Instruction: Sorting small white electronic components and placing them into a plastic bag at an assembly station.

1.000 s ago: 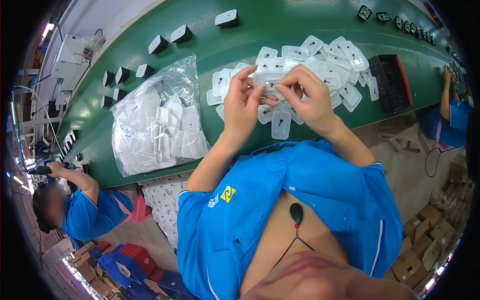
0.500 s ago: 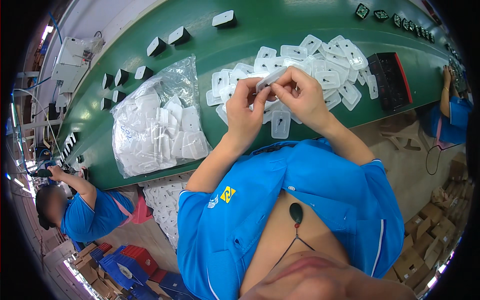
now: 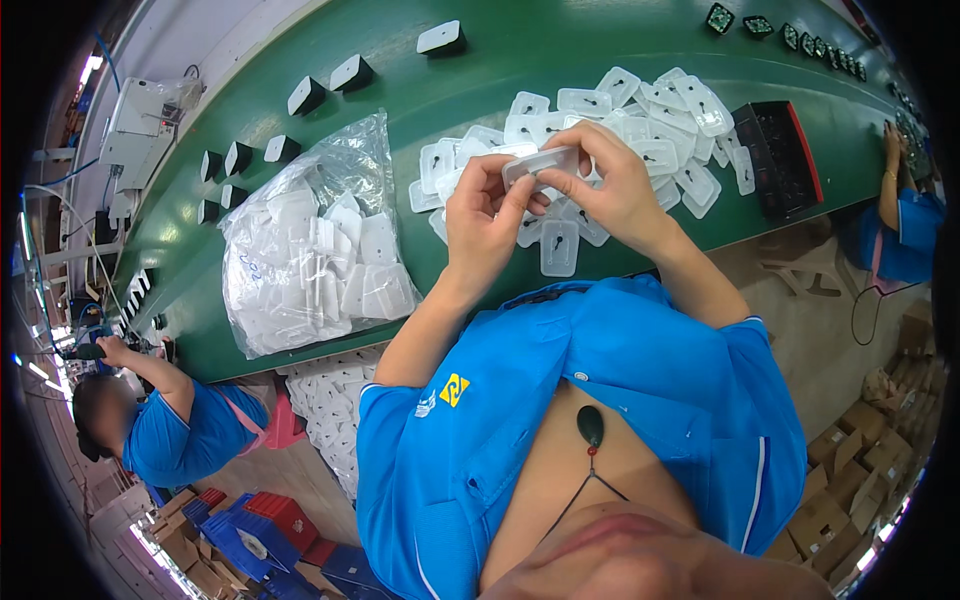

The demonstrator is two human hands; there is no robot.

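Observation:
Between my two hands is a translucent white plastic cover point(image 3: 545, 163), held tilted above a pile of the same pieces. My left hand point(image 3: 485, 208) pinches its left end with thumb and fingers. At the other end, my right hand point(image 3: 612, 190) grips it, the thumb pressed along the near side. Fingers hide part of the cover, and any small part at the thumbs is too small to make out. The pile of white covers point(image 3: 655, 157) spreads behind and right of my hands, many with a small black piece in the middle. One such cover point(image 3: 559, 248) lies nearest me.
Left of my hands lies a clear plastic bag point(image 3: 310, 270) full of white covers. A black box with a red edge point(image 3: 778, 160) stands to the right on the green table point(image 3: 540, 50). Black-and-white housings point(image 3: 352, 75) stand far left. Co-workers sit left point(image 3: 190, 430) and right point(image 3: 915, 235).
The cover in my hands has turned so that more of its broad face shows. My right thumb has shifted along it, and both hands remain over the pile.

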